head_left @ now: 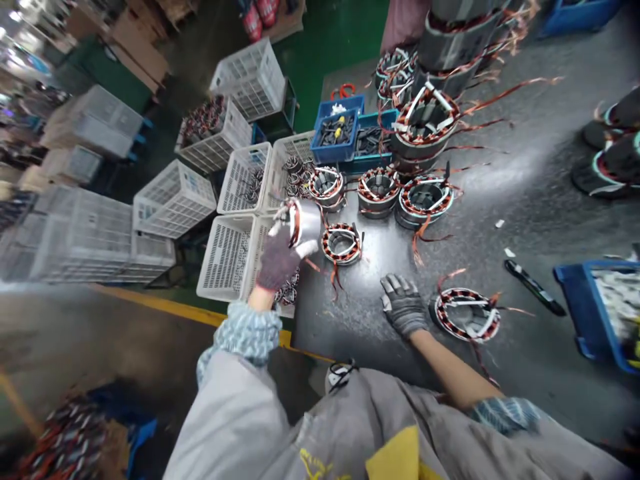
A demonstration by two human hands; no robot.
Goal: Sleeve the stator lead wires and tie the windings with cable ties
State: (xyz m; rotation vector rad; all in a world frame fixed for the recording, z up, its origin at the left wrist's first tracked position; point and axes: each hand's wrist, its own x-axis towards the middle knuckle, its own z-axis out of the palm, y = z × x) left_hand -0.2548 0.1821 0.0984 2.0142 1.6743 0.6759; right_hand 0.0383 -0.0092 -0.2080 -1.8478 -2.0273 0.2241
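Note:
My left hand (pixel 281 257), in a dark glove with pale fingertips, is closed around a motor stator (pixel 307 222) with a grey metal body and copper windings. It holds the stator tilted above the table's left edge, beside the white crates. My right hand (pixel 403 307), in a grey glove, lies flat on the dark table (pixel 350 320) with its fingers stretched out and nothing in them. Just right of it sits a wound stator (pixel 467 315) with loose copper leads. Another small stator (pixel 342 244) stands on the table, to the right of my left hand.
Several stators stand farther back, some stacked (pixel 425 127). Blue bins (pixel 335 137) of dark parts sit at the table's far left corner. White crates (pixel 227 257) line the left side. A black marker-like tool (pixel 535 287) and a blue tray (pixel 580 307) lie right.

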